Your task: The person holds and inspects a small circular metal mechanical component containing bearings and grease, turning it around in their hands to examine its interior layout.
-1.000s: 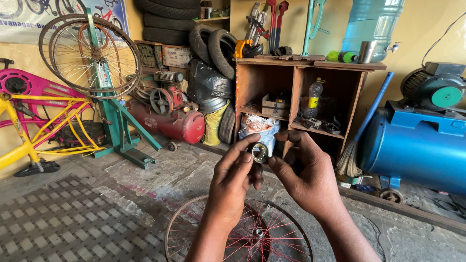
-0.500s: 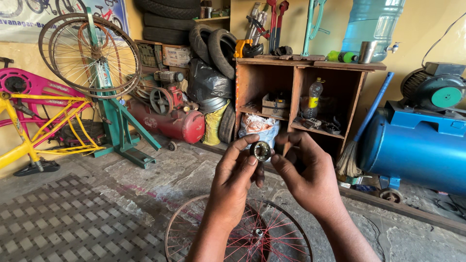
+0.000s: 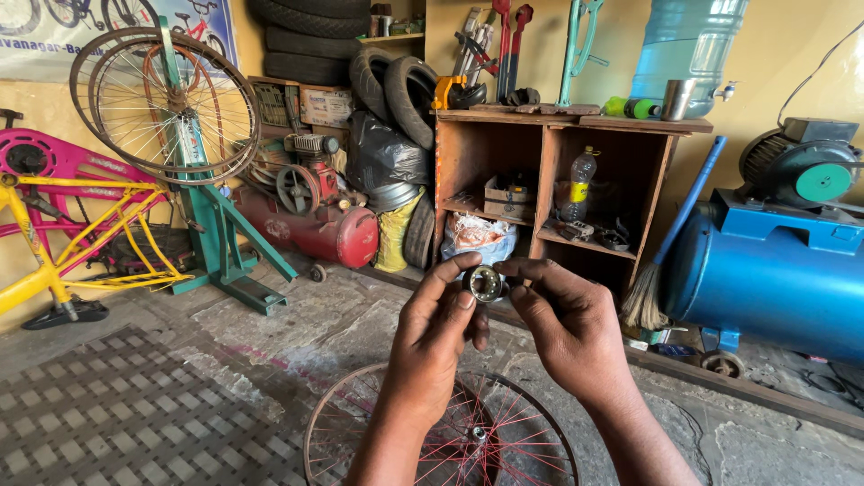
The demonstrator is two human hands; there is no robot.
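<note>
While both hands, left hand (image 3: 432, 337), right hand (image 3: 567, 328), pinch what looks like a bearing (image 3: 485, 283), red-spoked wheel (image 3: 504, 441) below

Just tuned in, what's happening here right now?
A person holds a small metal ring-shaped part up in front of them, pinched between the fingertips of the left hand and the right hand. Below the hands, a red-spoked wheel lies flat on the concrete floor. Behind stand a wooden shelf, a blue compressor tank and a wheel on a green stand.
</note>
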